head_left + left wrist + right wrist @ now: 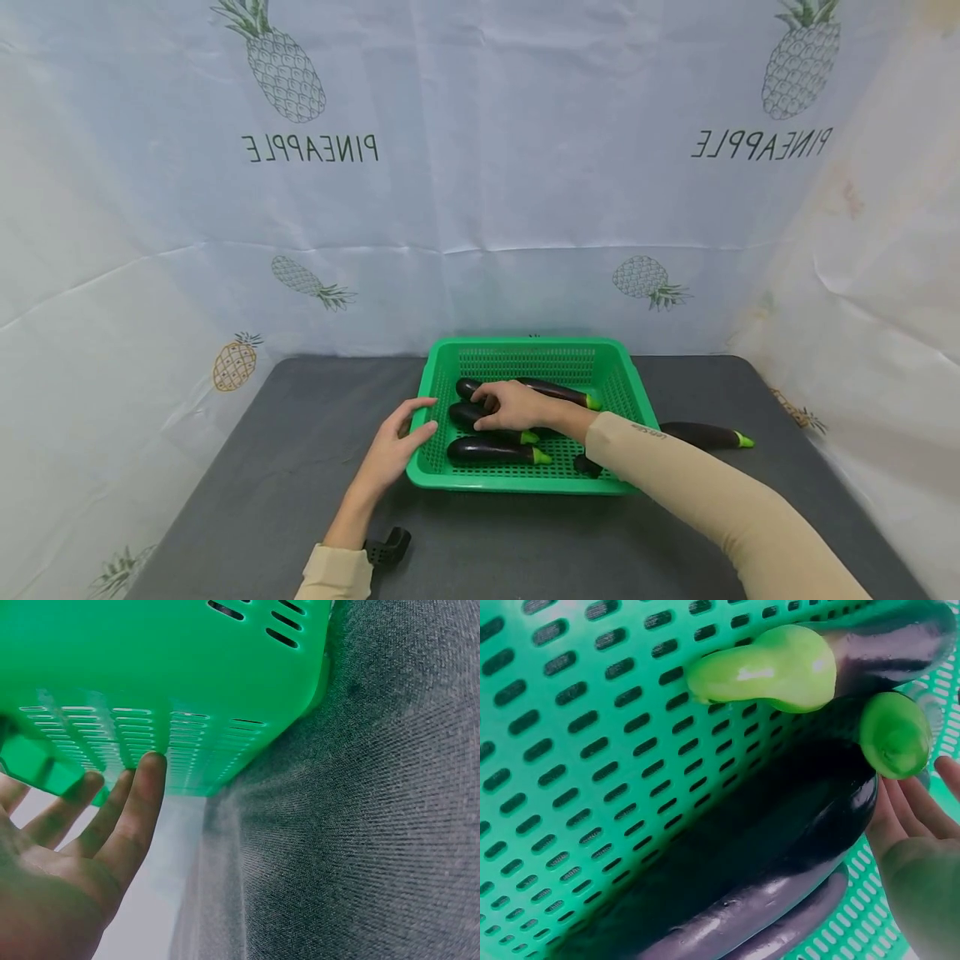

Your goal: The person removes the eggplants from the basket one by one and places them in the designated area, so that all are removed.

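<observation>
Inside a green plastic basket [525, 484], my right hand [517, 406] reaches over a dark purple eggplant [467, 414], fingers and thumb curved round its middle. In the right wrist view, a green eggplant cap [896, 735] partly hides the fingertips of the right hand [922, 832]. Nearer me lies another eggplant [487, 451]; farther back are two more, one [467, 387] at the left and one [558, 391] at the right. My left hand [390, 446] is at the basket's left side, fingers extended and spread near its slotted outer wall [172, 667].
One eggplant [701, 434] lies outside the basket, to its right, on the dark grey table [300, 467]. White sheeting [480, 208] with printed pineapples hangs behind and at both sides. A black wrist device [388, 547] is strapped below the left hand.
</observation>
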Motion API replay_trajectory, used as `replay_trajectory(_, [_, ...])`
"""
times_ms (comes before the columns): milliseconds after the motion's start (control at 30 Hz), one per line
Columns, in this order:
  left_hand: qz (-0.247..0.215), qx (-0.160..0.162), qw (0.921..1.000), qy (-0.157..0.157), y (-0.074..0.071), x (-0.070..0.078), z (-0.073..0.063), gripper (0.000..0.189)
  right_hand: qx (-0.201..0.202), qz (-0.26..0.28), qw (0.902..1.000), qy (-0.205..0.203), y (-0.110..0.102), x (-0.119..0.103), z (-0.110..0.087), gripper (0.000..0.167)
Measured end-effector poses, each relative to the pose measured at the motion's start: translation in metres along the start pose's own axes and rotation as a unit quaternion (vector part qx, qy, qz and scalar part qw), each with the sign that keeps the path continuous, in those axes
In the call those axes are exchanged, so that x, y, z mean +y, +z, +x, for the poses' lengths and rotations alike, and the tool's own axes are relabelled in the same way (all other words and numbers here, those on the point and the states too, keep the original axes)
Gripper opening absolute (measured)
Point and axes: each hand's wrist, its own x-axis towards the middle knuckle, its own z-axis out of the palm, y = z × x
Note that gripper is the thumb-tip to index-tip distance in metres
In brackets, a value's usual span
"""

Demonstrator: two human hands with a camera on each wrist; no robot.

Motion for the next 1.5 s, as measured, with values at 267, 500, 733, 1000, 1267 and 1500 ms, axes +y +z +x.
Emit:
replay_trajectory(267, [0.001, 0.002, 1.0, 0.001, 0.001, 0.0, 0.0, 0.046, 0.006, -0.024, 0.9997, -0.01, 0.0, 0.003, 0.001, 0.044])
replay_trajectory(500, [0.0, 0.004, 1.0, 0.001, 0.001, 0.001, -0.001, 0.046, 0.006, 0.015, 0.9998, -0.009, -0.007, -0.001, -0.002, 0.039])
replay_trajectory(733, [0.006, 0.006, 1.0, 0.0, 0.002, 0.002, -0.002, 0.045, 0.006, 0.023, 0.9996, -0.015, -0.02, -0.006, -0.011, 0.039])
replay_trajectory(1000, [0.005, 0.002, 1.0, 0.003, 0.0, 0.003, -0.002, 0.046, 0.0, 0.017, 0.9997, -0.02, -0.04, -0.015, -0.027, 0.039])
replay_trajectory(1267, [0.008, 0.001, 1.0, 0.002, 0.001, 0.002, -0.001, 0.048, 0.009, 0.016, 0.9995, -0.024, -0.055, -0.023, -0.044, 0.037])
replay_trajectory(1500, [0.007, 0.002, 1.0, 0.001, 0.0, 0.003, -0.001, 0.047, 0.023, 0.02, 0.9991, -0.028, -0.066, -0.029, -0.06, 0.035])
